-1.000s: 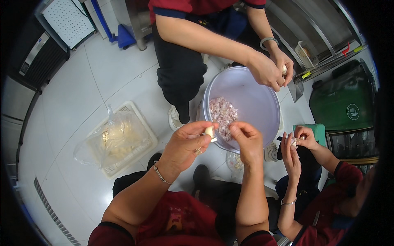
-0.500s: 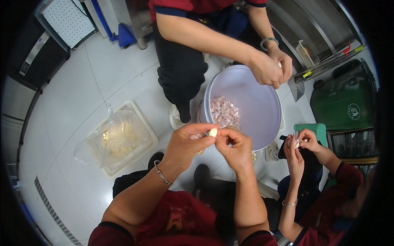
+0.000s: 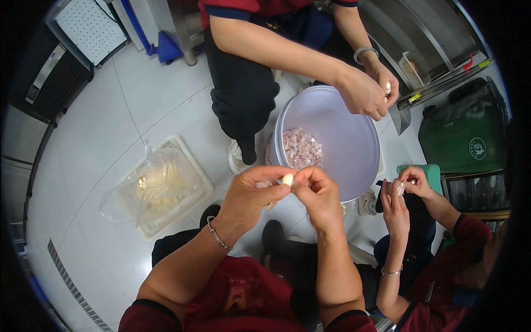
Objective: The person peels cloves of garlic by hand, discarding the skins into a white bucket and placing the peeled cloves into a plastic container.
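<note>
A pale peeled-looking garlic clove (image 3: pixel 287 179) is pinched upright between the thumb and forefinger of my left hand (image 3: pixel 247 198). More pinkish cloves show partly under that hand's curled fingers. My right hand (image 3: pixel 319 200) meets it from the right, thumb and forefinger pressed together at the clove's edge; any bit of skin between them is too small to make out. Both hands are at the near rim of a large lavender tub (image 3: pixel 354 157). Pink and white garlic skins (image 3: pixel 302 148) lie in a heap on the tub's left side.
Left on the tiled floor stands a white plastic basket (image 3: pixel 204 187) holding a clear bag (image 3: pixel 119 203) of pale cloves. Across the tub a co-worker's hands (image 3: pixel 365 94) hold garlic; another's hands (image 3: pixel 401 205) work at right. A green bin (image 3: pixel 462 133) stands far right.
My right fingers have shifted slightly at the clove, which stays in my left pinch. The far co-worker's hands have parted a little, showing pale cloves.
</note>
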`<state>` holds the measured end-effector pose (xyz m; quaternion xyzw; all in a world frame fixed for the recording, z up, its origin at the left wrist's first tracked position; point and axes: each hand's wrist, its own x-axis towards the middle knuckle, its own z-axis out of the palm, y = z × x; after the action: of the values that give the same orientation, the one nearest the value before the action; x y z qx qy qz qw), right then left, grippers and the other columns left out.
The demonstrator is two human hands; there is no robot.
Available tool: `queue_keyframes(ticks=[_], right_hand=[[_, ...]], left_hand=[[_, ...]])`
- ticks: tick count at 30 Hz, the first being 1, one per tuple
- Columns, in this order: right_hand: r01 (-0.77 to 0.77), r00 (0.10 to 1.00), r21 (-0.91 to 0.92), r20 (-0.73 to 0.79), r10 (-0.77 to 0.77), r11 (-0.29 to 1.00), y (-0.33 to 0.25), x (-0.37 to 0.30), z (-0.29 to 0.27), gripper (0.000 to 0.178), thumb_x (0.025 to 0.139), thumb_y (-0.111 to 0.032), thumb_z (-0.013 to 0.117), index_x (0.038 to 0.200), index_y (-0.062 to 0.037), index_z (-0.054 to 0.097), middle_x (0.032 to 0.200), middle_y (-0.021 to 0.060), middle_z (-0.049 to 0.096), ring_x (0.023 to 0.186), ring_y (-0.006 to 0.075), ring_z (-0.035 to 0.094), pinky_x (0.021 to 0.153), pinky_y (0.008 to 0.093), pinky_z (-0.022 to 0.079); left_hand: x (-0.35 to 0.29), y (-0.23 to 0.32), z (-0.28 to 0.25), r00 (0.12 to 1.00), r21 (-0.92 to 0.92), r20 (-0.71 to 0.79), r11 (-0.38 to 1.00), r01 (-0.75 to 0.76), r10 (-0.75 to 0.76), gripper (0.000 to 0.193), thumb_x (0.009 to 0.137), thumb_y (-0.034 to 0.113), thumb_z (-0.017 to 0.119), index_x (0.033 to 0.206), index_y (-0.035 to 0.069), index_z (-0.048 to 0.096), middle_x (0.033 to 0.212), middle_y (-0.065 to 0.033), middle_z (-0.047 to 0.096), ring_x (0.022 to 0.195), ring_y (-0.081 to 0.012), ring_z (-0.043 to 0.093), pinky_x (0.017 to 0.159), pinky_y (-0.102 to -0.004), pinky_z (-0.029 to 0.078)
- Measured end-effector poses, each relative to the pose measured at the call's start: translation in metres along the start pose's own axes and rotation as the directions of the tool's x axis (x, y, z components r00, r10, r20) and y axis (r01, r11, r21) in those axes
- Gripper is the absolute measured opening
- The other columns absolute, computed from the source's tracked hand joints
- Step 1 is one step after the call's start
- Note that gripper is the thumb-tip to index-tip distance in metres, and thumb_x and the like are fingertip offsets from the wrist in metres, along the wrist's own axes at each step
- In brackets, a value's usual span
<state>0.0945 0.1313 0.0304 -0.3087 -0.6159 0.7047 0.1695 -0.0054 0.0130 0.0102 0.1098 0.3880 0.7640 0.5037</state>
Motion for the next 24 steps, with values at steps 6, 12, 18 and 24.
queue_keyframes(ticks=[6,12,18,24], right_hand=[[-0.226,0.973,0.390,0.138,0.185,0.893,0.006,0.006,-0.012,0.005,0.079,-0.002,0.053,0.081,-0.0050,0.057,0.064,-0.0047,0.048,0.055,0.0041,0.037,0.051,0.0198,0.029],[-0.271,0.961,0.509,0.097,0.258,0.817,-0.001,0.012,-0.012,0.005,0.081,-0.007,0.053,0.084,-0.0040,0.055,0.066,-0.0001,0.049,0.055,0.0090,0.042,0.053,0.0228,0.036],[-0.001,0.902,-0.585,-0.351,-0.251,0.811,0.028,0.037,-0.062,0.012,0.085,-0.013,0.060,0.079,-0.0041,0.054,0.065,-0.0005,0.048,0.058,0.0076,0.042,0.054,0.0223,0.037],[0.072,0.843,-0.540,-0.417,-0.340,0.839,0.029,0.041,-0.076,0.013,0.080,-0.009,0.067,0.081,-0.0037,0.055,0.068,0.0013,0.052,0.058,0.0091,0.045,0.054,0.0240,0.039]], left_hand=[[0.000,0.005,0.004,0.999,-0.115,-0.014,0.993,0.034,-0.036,0.024,0.084,0.000,0.060,0.108,0.000,0.062,0.103,-0.0127,0.065,0.064,-0.0065,0.048,0.055,-0.0196,0.038],[-0.001,0.007,0.009,0.984,0.000,-0.162,0.997,0.080,-0.079,0.023,0.086,0.002,0.057,0.108,-0.001,0.061,0.101,-0.0136,0.066,0.073,-0.0087,0.055,0.057,-0.0187,0.041],[-0.001,0.007,0.007,0.987,-0.027,-0.119,0.994,0.110,-0.113,0.023,0.088,0.004,0.055,0.110,0.000,0.060,0.102,-0.0113,0.064,0.074,-0.0095,0.053,0.059,-0.0188,0.042],[-0.002,0.003,-0.008,0.969,-0.334,-0.133,0.930,0.155,-0.209,0.022,0.088,0.006,0.056,0.110,0.000,0.060,0.100,-0.0083,0.061,0.080,-0.0116,0.052,0.062,-0.0203,0.043]])
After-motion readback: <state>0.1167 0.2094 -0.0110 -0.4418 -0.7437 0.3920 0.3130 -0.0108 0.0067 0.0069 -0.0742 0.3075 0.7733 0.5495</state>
